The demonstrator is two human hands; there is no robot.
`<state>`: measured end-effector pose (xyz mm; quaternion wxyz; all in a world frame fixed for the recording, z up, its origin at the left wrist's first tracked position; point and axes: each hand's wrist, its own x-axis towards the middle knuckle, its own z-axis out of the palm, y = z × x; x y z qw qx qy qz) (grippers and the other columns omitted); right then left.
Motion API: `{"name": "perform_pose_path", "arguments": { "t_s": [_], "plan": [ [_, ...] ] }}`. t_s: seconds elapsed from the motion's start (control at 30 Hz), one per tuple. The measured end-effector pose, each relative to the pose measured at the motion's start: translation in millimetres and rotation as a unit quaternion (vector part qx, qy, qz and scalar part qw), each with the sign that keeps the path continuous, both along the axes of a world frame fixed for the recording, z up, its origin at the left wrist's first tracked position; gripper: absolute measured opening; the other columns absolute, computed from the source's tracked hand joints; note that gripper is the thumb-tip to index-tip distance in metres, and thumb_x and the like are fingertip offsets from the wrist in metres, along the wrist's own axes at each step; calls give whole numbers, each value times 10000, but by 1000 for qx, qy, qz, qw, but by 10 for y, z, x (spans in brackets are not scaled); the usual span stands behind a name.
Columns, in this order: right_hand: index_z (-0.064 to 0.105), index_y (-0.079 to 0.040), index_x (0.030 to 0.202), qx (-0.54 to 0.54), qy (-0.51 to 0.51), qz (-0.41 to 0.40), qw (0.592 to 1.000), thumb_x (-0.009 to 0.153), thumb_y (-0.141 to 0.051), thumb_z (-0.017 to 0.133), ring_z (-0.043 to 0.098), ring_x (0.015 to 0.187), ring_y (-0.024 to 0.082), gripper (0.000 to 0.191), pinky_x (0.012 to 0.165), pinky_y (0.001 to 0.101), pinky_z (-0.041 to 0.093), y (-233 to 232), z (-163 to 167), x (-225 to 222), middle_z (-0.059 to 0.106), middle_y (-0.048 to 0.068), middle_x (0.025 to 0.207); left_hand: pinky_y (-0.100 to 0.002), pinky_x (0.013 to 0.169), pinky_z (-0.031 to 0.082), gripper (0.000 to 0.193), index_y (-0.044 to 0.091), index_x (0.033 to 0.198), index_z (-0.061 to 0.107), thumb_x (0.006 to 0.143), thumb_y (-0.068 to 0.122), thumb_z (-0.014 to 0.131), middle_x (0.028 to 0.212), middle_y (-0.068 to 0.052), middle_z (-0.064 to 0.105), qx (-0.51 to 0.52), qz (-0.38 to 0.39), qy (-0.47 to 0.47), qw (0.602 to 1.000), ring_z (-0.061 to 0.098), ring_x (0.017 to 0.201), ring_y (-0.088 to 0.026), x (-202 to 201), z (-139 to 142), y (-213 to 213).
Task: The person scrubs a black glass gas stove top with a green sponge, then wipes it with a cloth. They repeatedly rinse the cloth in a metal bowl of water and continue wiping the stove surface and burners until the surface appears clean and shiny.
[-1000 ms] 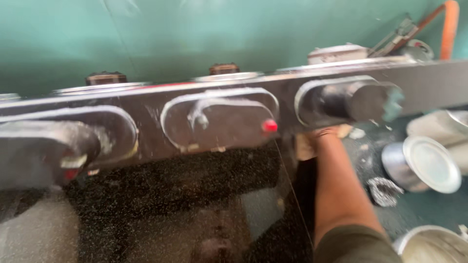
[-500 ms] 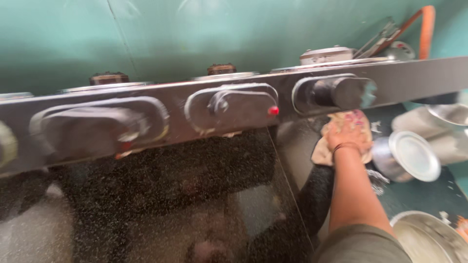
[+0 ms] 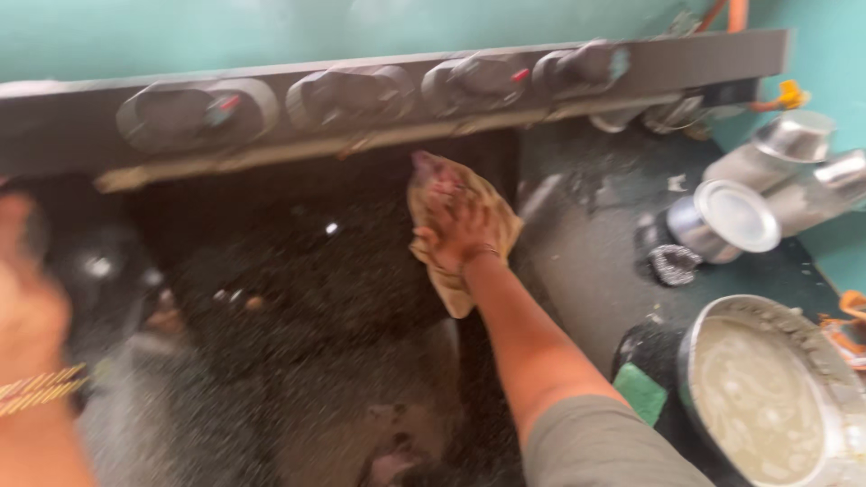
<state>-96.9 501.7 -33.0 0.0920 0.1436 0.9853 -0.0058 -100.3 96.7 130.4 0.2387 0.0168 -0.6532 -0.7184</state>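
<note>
A blurred left hand (image 3: 27, 307), its grip not discernible, is seen at the left edge, the right hand (image 3: 460, 230) is pressed flat with fingers spread upon a tan cloth (image 3: 456, 225) on the dark speckled desk (image 3: 298, 298) below the stove's knob panel (image 3: 361, 95), and steel vessels (image 3: 731, 221) are grouped at right.
</note>
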Motion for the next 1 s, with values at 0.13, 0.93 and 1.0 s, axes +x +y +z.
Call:
{"name": "perform_pose_path", "arguments": {
  "t_s": [0.13,0.93,1.0],
  "plan": [
    [216,-334,1618,-7,52,111,992,953,-725,303,118,1543,372,776,1211,581,96,-1065,20,-74,140,119,1690,-306,639,655,405,25,1270,426,1082,383,459,1039,-106,662,-6,14,70,997,783,790,-173,-144,136,-91],
    [554,-274,1470,-190,140,417,878,919,-604,540,322,1467,377,642,1196,587,174,-2993,0,2359,415,125,1599,-320,676,620,717,-36,1453,182,1067,538,369,1206,-95,628,62,-44,92,993,737,867,-185,-199,252,-6],
    [514,-282,1505,-163,129,337,918,915,-614,538,308,1455,388,678,1168,595,156,-2471,18,2464,393,123,1601,-337,777,657,778,-65,1480,145,1084,581,326,1301,-94,629,14,-60,118,991,724,990,-199,-240,129,-101]
  ]
}}
